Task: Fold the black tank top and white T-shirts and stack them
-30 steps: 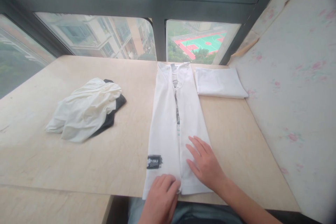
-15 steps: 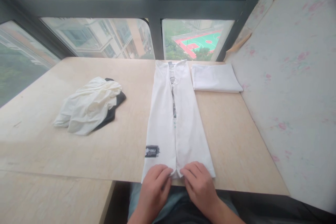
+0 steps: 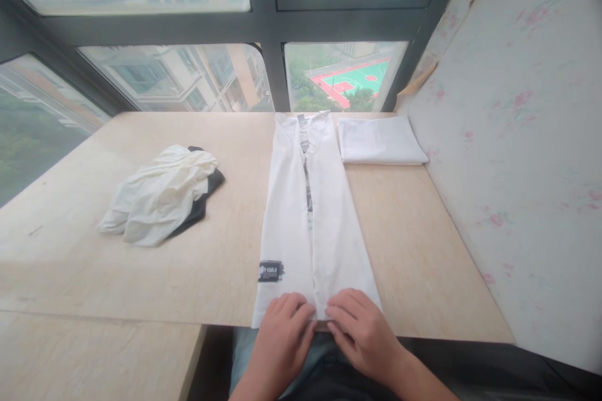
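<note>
A white T-shirt (image 3: 288, 219) lies lengthwise on the table, its two sides folded in so that their edges almost meet along the middle. Its collar points toward the window, and a dark printed label shows near the hem on the left. Through the narrow gap between the folds, part of a dark print is visible. My left hand (image 3: 285, 332) is closed on the hem left of the gap, fingers on top and thumb at the table edge. Just right of the gap, my right hand (image 3: 360, 329) grips the hem in the same manner. Both fingertips partly hide the cloth.
A folded white cloth (image 3: 382, 141) lies at the back right, close beside the shirt's collar. On the left rests a crumpled cream garment (image 3: 162, 194) with a black cloth (image 3: 214, 185) partly under it. Windows border the table (image 3: 414, 250) behind; a flowered wall (image 3: 527, 156) stands at right.
Both hands have shifted slightly at the hem, and the fold edges they pinched now lie flatter and closer together. The camera view has tilted up a little.
</note>
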{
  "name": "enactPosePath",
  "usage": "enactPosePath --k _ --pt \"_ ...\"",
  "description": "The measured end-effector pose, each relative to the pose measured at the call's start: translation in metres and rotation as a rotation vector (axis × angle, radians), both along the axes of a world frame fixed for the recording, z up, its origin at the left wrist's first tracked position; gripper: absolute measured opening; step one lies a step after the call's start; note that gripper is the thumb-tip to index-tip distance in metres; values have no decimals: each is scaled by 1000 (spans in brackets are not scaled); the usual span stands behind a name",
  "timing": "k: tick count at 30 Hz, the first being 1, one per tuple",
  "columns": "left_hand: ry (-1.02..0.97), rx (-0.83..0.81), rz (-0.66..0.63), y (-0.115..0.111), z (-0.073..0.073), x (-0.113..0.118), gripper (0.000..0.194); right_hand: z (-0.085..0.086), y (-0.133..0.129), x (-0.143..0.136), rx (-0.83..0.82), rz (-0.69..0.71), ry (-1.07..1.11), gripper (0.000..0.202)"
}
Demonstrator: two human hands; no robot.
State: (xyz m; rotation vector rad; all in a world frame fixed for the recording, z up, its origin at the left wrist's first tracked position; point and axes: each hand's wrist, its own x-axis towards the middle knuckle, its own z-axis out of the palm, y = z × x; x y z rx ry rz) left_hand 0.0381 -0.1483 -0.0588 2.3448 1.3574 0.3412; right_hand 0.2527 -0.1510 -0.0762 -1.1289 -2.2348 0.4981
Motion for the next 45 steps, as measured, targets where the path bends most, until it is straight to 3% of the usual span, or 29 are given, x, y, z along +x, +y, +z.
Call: enactPosePath --k 5,9,13,22,25,31,34,36,38,41,45 --pt "-3 210 0 6 -6 -4 24 -12 5 22 73 -149 -241 42" --pt "214 362 -32 18 -15 3 53 -25 7 30 51 -167 -408 58" --pt "330 378 12 17 -25 13 68 -32 11 36 65 -133 -451 62" --pt "351 358 151 23 -33 19 67 -31 48 36 99 -63 -472 61" --pt "339 359 103 24 -31 14 69 -29 39 33 88 -85 -450 60" --pt "284 328 -31 4 -16 2 76 -24 -10 32 95 -134 -435 64" --pt "195 255 -90 10 -4 -7 66 -18 -15 36 84 -150 -377 50" --pt "120 219 -74 34 1 -14 50 -13 3 39 62 -180 -287 38" --pt "60 216 -3 78 2 -20 40 -8 40 38 54 -226 -181 34" --pt "89 244 126 169 -3 -20 45 -3 126 25 61 -274 -80 39" --pt "186 259 188 290 -19 -7 50 -6 252 -5 -18 -297 -210 46"
